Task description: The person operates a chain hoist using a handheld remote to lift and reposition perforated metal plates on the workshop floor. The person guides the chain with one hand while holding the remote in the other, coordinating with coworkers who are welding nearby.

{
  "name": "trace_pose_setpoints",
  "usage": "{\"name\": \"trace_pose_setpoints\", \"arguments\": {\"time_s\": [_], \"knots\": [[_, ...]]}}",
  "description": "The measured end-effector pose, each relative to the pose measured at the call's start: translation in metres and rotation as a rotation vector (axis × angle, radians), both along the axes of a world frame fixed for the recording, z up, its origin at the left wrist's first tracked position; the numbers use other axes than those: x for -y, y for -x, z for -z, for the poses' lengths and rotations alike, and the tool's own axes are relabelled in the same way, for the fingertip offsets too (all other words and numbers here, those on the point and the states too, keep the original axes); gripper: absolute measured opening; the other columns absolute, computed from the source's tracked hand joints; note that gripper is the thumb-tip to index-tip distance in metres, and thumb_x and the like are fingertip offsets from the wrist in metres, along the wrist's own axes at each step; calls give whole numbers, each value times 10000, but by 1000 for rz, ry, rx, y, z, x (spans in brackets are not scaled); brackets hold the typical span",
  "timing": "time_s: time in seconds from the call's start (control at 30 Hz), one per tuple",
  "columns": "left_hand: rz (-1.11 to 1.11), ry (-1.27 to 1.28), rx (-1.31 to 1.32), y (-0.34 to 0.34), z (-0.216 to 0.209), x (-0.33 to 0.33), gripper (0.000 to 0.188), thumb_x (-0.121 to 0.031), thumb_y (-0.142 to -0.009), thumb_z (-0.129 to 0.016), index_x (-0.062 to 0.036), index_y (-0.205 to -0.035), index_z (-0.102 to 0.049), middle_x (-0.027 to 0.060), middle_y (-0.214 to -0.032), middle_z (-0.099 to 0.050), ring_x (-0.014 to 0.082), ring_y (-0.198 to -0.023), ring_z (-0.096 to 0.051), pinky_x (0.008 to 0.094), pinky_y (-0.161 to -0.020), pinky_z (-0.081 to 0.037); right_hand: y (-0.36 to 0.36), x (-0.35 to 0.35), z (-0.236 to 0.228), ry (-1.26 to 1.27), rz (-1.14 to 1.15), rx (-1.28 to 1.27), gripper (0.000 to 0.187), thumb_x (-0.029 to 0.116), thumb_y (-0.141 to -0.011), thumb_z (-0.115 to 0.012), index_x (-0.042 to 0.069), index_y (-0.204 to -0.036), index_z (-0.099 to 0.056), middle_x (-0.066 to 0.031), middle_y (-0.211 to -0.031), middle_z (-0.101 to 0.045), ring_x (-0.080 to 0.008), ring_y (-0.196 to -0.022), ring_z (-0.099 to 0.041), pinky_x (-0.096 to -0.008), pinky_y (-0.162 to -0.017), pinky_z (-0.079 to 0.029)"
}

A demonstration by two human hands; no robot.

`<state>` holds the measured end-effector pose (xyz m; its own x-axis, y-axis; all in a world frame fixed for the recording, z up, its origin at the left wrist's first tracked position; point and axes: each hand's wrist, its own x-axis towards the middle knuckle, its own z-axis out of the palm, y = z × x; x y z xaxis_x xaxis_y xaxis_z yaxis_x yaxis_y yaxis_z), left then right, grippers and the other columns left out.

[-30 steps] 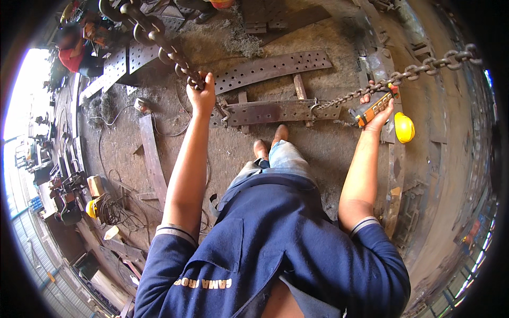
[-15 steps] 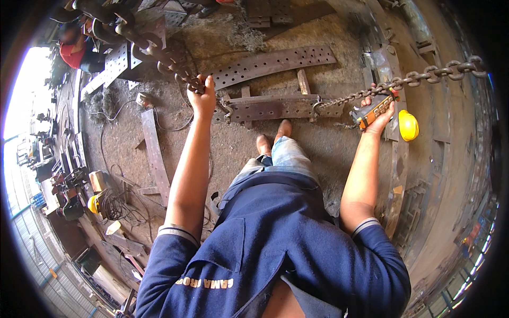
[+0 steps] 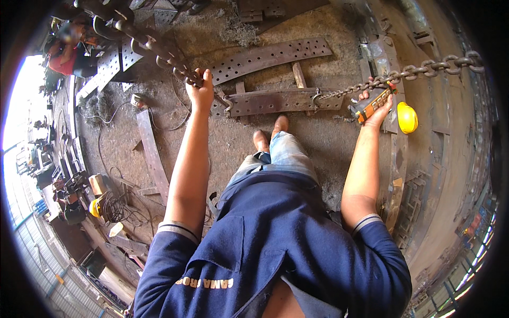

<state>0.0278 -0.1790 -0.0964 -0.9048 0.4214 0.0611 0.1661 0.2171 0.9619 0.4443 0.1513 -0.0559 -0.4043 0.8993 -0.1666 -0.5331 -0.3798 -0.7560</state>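
The perforated steel plate (image 3: 270, 102) lies on the floor side of our work area, just beyond our brown shoes (image 3: 280, 124), with a left hook (image 3: 228, 107) and a right hook (image 3: 317, 99) at it, one toward each end. We judge the step in hand to be tending the chains: our left hand (image 3: 200, 91) is wrapped around the lower part of the left chain (image 3: 174, 62), and our right hand (image 3: 376, 108) grips an orange-and-black handheld controller (image 3: 374, 105) beside the right chain (image 3: 428, 67). Whether its fingers also touch that chain, we cannot tell. The next move, as we see it, calls for both hooks well seated and our left fingers clear of pinching links.

The plate rests across short bars (image 3: 298, 75); a second perforated plate (image 3: 265, 64), gently curved, lies beyond it. Around us the workshop floor (image 3: 233, 143) is brown and stained. A yellow helmet (image 3: 407, 117) sits to our right, coiled cable (image 3: 112, 209) to our left, and a co-worker in red (image 3: 63, 61) is farther off at upper left.
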Motion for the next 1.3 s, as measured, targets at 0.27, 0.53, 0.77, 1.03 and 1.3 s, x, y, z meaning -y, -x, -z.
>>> {"name": "trace_pose_setpoints", "arguments": {"time_s": [0.27,0.53,0.77,1.03,1.3], "knots": [[-78,-55,148,9,9,-21,201,-173,-966,-689,-43,-831,-615,-26,-694,-568,65,-578,-501,260,-526,-399,13,-19,7,83,53,42,587,571,-997,-347,115,-1334,-500,-197,-1268,-629,-240,-689,-592,-412,-655,-494],[-20,-35,108,20,26,-32,198,-163,-971,-666,-14,-841,-659,-1,-698,-619,68,-628,-534,256,-560,-420,35,-34,14,61,-56,-11,587,546,-1005,-339,91,-1338,-507,-203,-1249,-624,-245,-693,-574,-410,-667,-487],[-18,111,127,-20,24,-31,311,-248,-983,-659,-9,-784,-666,-8,-629,-565,85,-603,-478,301,-561,-372,37,-49,20,99,-1,-27,593,557,-1010,-333,60,-1239,-564,-217,-1145,-662,-258,-701,-595,-411,-676,-490],[-93,230,151,-58,24,-42,395,-388,-974,-692,-38,-791,-695,-24,-611,-538,80,-550,-472,275,-534,-391,46,-62,26,58,-57,-45,543,526,-1029,-356,86,-1279,-551,-221,-1113,-660,-262,-694,-607,-425,-666,-510],[1,338,139,-39,29,-52,462,-446,-961,-699,0,-842,-710,-15,-645,-557,90,-595,-488,281,-565,-404,41,-60,33,59,-36,58,537,522,-1029,-361,61,-1212,-570,-215,-1109,-673,-249,-705,-608,-410,-667,-509]]}}
